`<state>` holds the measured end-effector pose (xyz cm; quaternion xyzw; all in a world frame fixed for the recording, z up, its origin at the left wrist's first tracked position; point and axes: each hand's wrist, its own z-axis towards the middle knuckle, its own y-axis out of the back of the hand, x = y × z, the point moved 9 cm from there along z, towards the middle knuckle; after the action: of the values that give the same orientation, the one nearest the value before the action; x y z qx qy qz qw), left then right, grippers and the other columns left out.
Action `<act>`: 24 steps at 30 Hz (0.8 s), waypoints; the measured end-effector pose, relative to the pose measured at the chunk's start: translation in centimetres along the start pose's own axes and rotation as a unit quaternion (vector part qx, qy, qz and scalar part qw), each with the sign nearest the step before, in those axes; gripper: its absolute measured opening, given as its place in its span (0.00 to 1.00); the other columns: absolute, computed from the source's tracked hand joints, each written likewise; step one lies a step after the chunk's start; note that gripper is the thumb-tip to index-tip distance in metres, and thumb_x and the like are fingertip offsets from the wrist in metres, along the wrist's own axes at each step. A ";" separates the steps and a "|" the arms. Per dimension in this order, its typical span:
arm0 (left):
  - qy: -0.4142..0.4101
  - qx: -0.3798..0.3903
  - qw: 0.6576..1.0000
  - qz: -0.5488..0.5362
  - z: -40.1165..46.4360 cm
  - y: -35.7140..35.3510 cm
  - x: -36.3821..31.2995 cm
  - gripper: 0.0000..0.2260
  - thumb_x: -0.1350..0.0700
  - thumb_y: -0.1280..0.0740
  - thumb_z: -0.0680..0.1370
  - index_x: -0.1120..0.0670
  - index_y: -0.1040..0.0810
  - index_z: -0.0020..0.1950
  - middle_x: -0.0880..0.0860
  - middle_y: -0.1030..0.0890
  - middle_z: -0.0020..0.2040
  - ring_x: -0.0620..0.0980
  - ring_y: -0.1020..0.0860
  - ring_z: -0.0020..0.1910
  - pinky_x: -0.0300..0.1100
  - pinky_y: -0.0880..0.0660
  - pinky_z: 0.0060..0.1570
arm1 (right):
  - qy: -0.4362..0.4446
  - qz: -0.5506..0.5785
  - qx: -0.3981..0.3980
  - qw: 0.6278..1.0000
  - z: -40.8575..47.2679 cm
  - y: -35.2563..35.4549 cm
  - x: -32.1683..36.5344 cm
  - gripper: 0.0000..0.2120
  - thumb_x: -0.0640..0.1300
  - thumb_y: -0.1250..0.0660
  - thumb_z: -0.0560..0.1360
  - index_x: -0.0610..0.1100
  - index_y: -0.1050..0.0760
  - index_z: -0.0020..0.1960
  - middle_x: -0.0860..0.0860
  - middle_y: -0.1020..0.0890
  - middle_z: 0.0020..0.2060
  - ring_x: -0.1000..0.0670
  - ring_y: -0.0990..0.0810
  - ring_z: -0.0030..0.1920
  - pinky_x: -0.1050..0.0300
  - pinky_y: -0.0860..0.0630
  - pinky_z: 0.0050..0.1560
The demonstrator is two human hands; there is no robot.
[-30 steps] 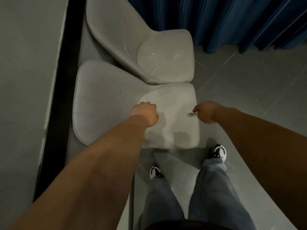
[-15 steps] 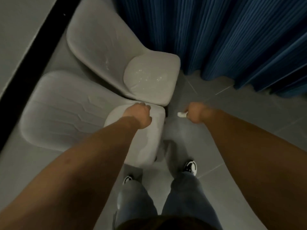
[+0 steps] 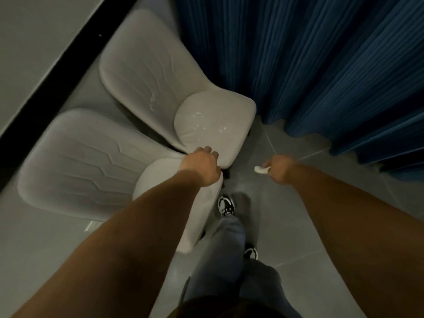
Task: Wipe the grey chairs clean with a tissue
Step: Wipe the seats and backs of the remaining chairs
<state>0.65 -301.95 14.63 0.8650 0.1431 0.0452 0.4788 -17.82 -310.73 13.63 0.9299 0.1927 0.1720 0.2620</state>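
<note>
**White wad held clear of both seats while spots wait on the far chair**

White tissue, crumpled small, sits pinched in the right hand right of frame centre, over bare floor tile and touching neither chair. The left hand at frame centre has its fingers curled over the meeting edges of the two seats; whether it grips the near chair or the far chair cannot be told. The near chair fills the lower left, the far chair the upper middle, its seat pad carrying pale flecks and a streak on the backrest.

Risks, as a judgement: the wad looks compact, so a pass over the flecks may smear them across the fabric rather than lift them. The chairs stand corner to corner, and a pull or lean from the left hand could shove one into the other. The blue curtain hangs just beside the far chair, and the wiping arm could drag it onto the seat. One shoe stands close to the near chair's base, a possible snag when stepping in.
</note>
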 end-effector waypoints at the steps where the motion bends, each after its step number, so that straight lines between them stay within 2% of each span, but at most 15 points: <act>1: 0.018 0.009 1.000 -0.005 0.6 -0.1 1.3 0.23 0.45 0.39 0.80 0.54 0.29 0.72 0.56 0.27 0.68 0.58 0.29 0.67 0.53 0.28 0.62 | 0.005 0.000 0.000 1.000 0.7 1.1 0.6 0.23 0.53 0.45 0.83 0.39 0.28 0.70 0.40 0.28 0.69 0.41 0.29 0.68 0.53 0.37 0.70; 7: 0.088 -0.002 0.996 -0.008 6.9 4.1 8.8 0.24 0.43 0.39 0.79 0.54 0.28 0.70 0.57 0.25 0.67 0.58 0.27 0.65 0.54 0.27 0.60 | 0.000 0.005 -0.013 1.000 5.3 9.4 3.3 0.27 0.59 0.46 0.82 0.41 0.27 0.69 0.43 0.27 0.69 0.43 0.29 0.68 0.53 0.37 0.71; 10: 0.084 -0.010 0.996 -0.017 10.1 6.1 10.4 0.26 0.42 0.40 0.79 0.54 0.30 0.73 0.57 0.31 0.73 0.58 0.34 0.72 0.56 0.29 0.66 | 0.005 -0.005 -0.036 0.999 8.1 13.2 4.6 0.19 0.51 0.42 0.83 0.43 0.26 0.68 0.46 0.23 0.65 0.45 0.26 0.64 0.57 0.33 0.66; 12: 0.082 -0.027 0.995 -0.042 11.6 7.5 11.0 0.27 0.42 0.41 0.79 0.54 0.31 0.74 0.56 0.33 0.75 0.58 0.35 0.74 0.57 0.30 0.68 | 0.004 -0.047 -0.047 0.998 9.5 15.0 5.3 0.19 0.43 0.45 0.83 0.47 0.32 0.73 0.49 0.27 0.69 0.47 0.30 0.67 0.53 0.37 0.70; 14: 0.078 -0.042 0.994 -0.065 12.7 8.7 12.0 0.26 0.41 0.41 0.79 0.54 0.30 0.73 0.57 0.30 0.72 0.59 0.32 0.71 0.56 0.28 0.66 | 0.009 -0.052 -0.038 0.998 11.1 16.3 6.6 0.20 0.43 0.46 0.83 0.48 0.34 0.74 0.49 0.31 0.72 0.47 0.33 0.71 0.50 0.41 0.74; 18: 0.114 -0.038 0.989 -0.087 14.1 8.9 15.1 0.26 0.42 0.41 0.79 0.54 0.30 0.72 0.56 0.27 0.68 0.59 0.29 0.67 0.55 0.27 0.61 | 0.034 -0.042 -0.028 0.998 13.7 18.3 9.2 0.20 0.40 0.43 0.82 0.45 0.33 0.74 0.45 0.34 0.74 0.44 0.35 0.72 0.56 0.41 0.73; 21: 0.158 -0.023 0.981 -0.108 13.7 7.5 16.9 0.25 0.41 0.40 0.79 0.54 0.29 0.70 0.56 0.25 0.66 0.59 0.26 0.65 0.54 0.26 0.59 | 0.052 -0.051 -0.002 0.997 15.6 18.6 10.3 0.20 0.40 0.44 0.83 0.44 0.35 0.75 0.45 0.36 0.75 0.43 0.36 0.73 0.55 0.43 0.74; 24: 0.199 -0.002 0.971 -0.133 12.3 4.8 17.7 0.26 0.42 0.38 0.78 0.53 0.29 0.72 0.56 0.25 0.67 0.58 0.27 0.66 0.55 0.26 0.62 | 0.071 -0.086 0.027 0.993 16.9 18.1 11.1 0.20 0.41 0.44 0.83 0.43 0.36 0.75 0.44 0.35 0.75 0.43 0.36 0.73 0.55 0.43 0.74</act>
<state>21.20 -309.26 11.02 0.8110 0.3492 0.1526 0.4439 3.80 -327.10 12.48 0.9020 0.2950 0.2088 0.2362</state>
